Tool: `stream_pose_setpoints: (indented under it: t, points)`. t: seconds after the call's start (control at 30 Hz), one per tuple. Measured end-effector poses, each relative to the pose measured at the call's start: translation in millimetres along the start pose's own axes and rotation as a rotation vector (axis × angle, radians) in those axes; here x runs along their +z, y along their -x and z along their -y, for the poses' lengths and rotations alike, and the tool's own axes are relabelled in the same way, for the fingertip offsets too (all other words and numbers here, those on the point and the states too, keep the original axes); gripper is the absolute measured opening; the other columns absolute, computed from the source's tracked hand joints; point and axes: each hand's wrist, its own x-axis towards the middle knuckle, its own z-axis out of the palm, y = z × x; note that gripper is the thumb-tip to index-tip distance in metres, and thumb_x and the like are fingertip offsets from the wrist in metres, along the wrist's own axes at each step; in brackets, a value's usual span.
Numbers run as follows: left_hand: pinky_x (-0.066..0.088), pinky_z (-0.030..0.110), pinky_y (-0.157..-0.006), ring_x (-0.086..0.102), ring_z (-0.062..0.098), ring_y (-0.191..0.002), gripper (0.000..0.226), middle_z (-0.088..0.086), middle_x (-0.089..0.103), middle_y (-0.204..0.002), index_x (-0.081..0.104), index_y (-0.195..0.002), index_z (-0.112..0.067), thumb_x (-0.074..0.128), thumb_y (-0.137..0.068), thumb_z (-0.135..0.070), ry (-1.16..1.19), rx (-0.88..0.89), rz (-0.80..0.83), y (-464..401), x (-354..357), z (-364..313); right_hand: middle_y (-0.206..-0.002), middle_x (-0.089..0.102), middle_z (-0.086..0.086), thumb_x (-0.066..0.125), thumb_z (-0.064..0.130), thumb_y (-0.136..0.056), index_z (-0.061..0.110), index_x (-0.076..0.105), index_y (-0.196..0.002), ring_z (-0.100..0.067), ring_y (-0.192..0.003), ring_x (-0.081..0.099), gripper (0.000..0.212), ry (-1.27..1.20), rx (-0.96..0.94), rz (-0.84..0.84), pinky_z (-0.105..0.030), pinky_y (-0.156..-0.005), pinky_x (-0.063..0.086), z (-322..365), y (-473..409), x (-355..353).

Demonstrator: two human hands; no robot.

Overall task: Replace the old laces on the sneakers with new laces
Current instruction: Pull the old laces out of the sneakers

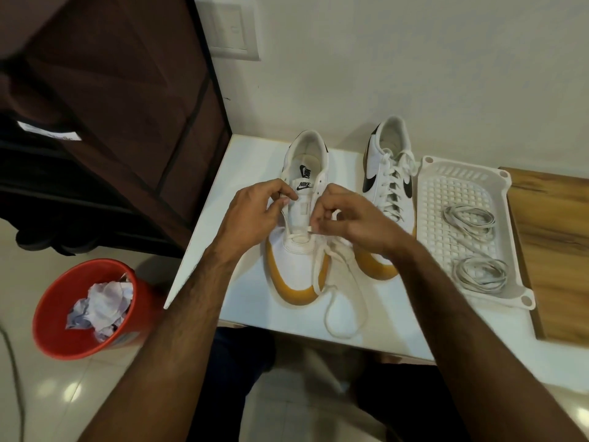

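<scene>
White counter [255, 311] against a pale wall: the near sneaker [298, 250] sits on it with its old lace [331, 282] mostly pulled free, only the lowest eyelets threaded. Left hand [255, 215] pinches one strand in a narrow grip; right hand [347, 218] pinches the other. Beside it, the second sneaker [387, 180] looks fully laced and untouched. New laces [468, 218] wait coiled in the white tray [430, 237]. A red bin [63, 330] stands on the floor.
</scene>
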Motion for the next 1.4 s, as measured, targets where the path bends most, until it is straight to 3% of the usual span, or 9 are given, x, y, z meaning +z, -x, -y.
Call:
stream_pose_setpoints:
  t: [0.1,0.2,0.3,0.4,0.5,0.7,0.97,1.2,1.4]
  points:
    - [0.043,0.014,-0.089,0.058,0.006,-0.096,0.014,-0.014,0.062,-0.099,0.071,-0.110,-0.026,0.063,-0.099,-0.021,-0.012,0.004,0.021,-0.2,1.3,-2.2,-0.090,0.057,-0.008,0.069,0.004,-0.084,0.004,0.069,-0.085,-0.017,-0.085,0.057,0.001,-0.317,-0.096,0.236,-0.025,-0.080,0.044,0.6,22.0,-25.6]
    - [0.047,0.019,-0.091,0.059,0.006,-0.096,0.014,-0.015,0.060,-0.097,0.071,-0.110,-0.025,0.063,-0.099,-0.020,-0.020,0.026,0.019,-0.4,-0.7,-2.3,-0.089,0.058,-0.006,0.067,0.000,-0.084,0.002,0.066,-0.086,-0.018,-0.086,0.056,0.003,-0.445,-0.136,0.245,-0.027,-0.081,0.045,5.9,31.3,-43.6]
    - [0.054,0.032,-0.096,0.061,0.008,-0.096,0.013,-0.014,0.064,-0.100,0.071,-0.108,-0.024,0.062,-0.099,-0.021,-0.049,0.097,-0.005,0.3,1.9,1.4,-0.085,0.069,0.002,0.069,-0.001,-0.089,0.011,0.072,-0.082,-0.011,-0.084,0.064,0.014,-0.202,0.009,0.302,-0.019,-0.080,0.046,7.0,36.8,-53.7]
    - [0.051,0.042,-0.090,0.053,0.012,-0.098,0.011,-0.008,0.055,-0.102,0.069,-0.106,-0.029,0.062,-0.099,-0.025,-0.168,0.156,-0.035,-1.3,6.9,0.5,-0.074,0.071,0.012,0.067,0.026,-0.096,0.026,0.075,-0.070,0.001,-0.069,0.062,0.028,0.190,0.228,0.382,-0.010,-0.069,0.042,-0.1,36.7,-44.0]
    - [0.037,0.037,-0.086,0.040,0.010,-0.096,0.007,-0.008,0.044,-0.097,0.069,-0.100,-0.032,0.065,-0.094,-0.034,-0.274,0.220,-0.003,-0.2,3.9,-5.3,-0.067,0.068,0.004,0.065,0.048,-0.094,0.025,0.076,-0.070,-0.004,-0.057,0.056,0.036,0.347,0.266,0.197,-0.012,-0.058,0.040,-6.2,28.6,-31.8]
    - [0.027,0.034,-0.086,0.041,0.009,-0.099,0.016,-0.010,0.043,-0.098,0.067,-0.100,-0.031,0.072,-0.088,-0.040,-0.309,0.280,0.192,11.9,4.8,-16.7,-0.078,0.067,0.006,0.069,0.039,-0.094,0.016,0.063,-0.090,-0.006,-0.069,0.061,0.025,0.193,0.221,-0.313,-0.016,-0.055,0.041,-4.3,6.9,5.6]
    - [0.029,0.036,-0.086,0.049,0.017,-0.102,0.024,-0.006,0.047,-0.100,0.073,-0.104,-0.024,0.076,-0.086,-0.039,-0.378,0.200,0.106,9.1,15.6,-21.9,-0.079,0.067,0.003,0.072,0.041,-0.086,0.012,0.063,-0.093,-0.011,-0.071,0.063,0.032,0.148,0.332,-0.324,-0.021,-0.055,0.043,-5.1,-7.5,15.3]
    - [0.048,0.025,-0.076,0.058,0.009,-0.088,0.012,-0.004,0.057,-0.094,0.076,-0.072,-0.018,0.085,-0.075,-0.011,0.003,0.089,0.138,8.8,15.3,-23.1,-0.083,0.069,0.001,0.068,0.045,-0.090,0.014,0.062,-0.095,-0.009,-0.071,0.063,0.032,0.141,0.337,-0.269,-0.022,-0.057,0.042,-4.7,-4.8,13.1]
    - [0.052,0.018,-0.079,0.061,0.005,-0.099,0.012,-0.012,0.057,-0.107,0.078,-0.073,-0.020,0.086,-0.073,-0.011,0.099,0.116,0.139,9.6,9.9,-14.8,-0.083,0.071,-0.009,0.066,0.044,-0.094,0.008,0.060,-0.089,-0.022,-0.078,0.067,0.036,0.075,0.343,-0.350,-0.037,-0.067,0.051,-1.7,-5.9,23.2]
